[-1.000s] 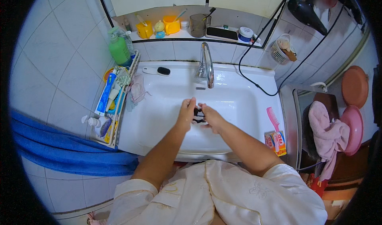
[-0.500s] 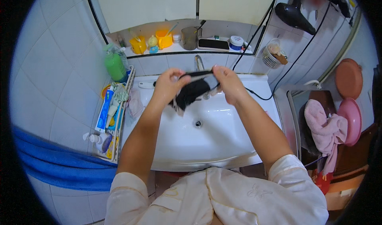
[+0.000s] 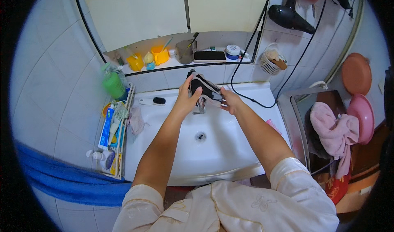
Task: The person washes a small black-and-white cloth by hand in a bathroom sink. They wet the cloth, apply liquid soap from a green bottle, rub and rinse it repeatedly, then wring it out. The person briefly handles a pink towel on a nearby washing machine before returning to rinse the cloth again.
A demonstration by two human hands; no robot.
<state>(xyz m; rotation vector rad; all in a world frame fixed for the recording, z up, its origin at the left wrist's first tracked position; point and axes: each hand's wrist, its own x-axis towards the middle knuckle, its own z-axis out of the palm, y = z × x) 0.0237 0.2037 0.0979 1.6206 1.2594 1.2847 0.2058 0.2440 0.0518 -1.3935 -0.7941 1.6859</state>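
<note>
A black cloth piece [image 3: 200, 84] with pale grey edging and a band hangs between my hands, above the back of the white sink [image 3: 180, 150]. Its exact kind cannot be made out. My left hand [image 3: 186, 98] pinches its left side, thumb on the black face. At its right end, the fingers of my right hand [image 3: 231, 100] hold the edge and band. The faucet [image 3: 199, 105] is just beneath and behind the cloth, partly covered by it. Lower down, the drain [image 3: 200, 137] shows in the basin.
On the left rim lie a hairbrush [image 3: 152, 101] and a crumpled pale cloth [image 3: 136, 120], beside a rack [image 3: 119, 162] of toiletries. A pink comb [image 3: 273, 126] lies on the right rim. Cups and a phone [image 3: 209, 56] line the shelf; a black cable [image 3: 262, 105] loops down at right.
The cloth piece has turned from a stretched band to a tilted, bunched shape showing its black face. My left hand has shifted right, and both hands are lower in view.
</note>
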